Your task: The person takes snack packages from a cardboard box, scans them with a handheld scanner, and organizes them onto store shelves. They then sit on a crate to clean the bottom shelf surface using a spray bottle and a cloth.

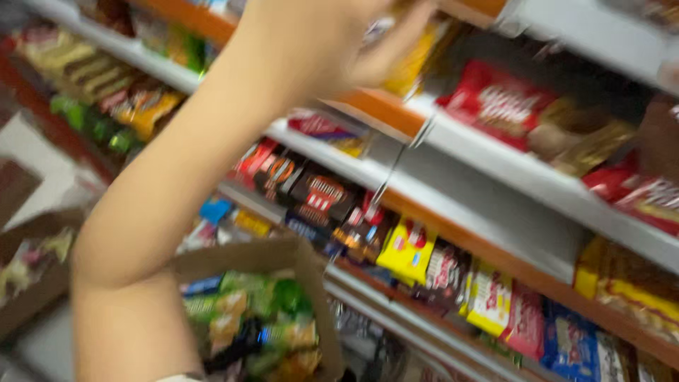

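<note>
Left hand [332, 35] at top centre, fingers curled on a yellow packet [414, 60]; lower centre, brown cardboard box [247, 256] holding green snack packets [262, 322].

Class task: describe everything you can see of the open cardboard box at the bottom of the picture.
The cardboard box is plain brown, with its top open and one flap standing up. It sits low in the view, in front of the snack shelves, partly hidden behind the person's raised forearm. It is filled with green and yellow snack packets. Motion blur hides finer detail and whatever supports it.
</note>
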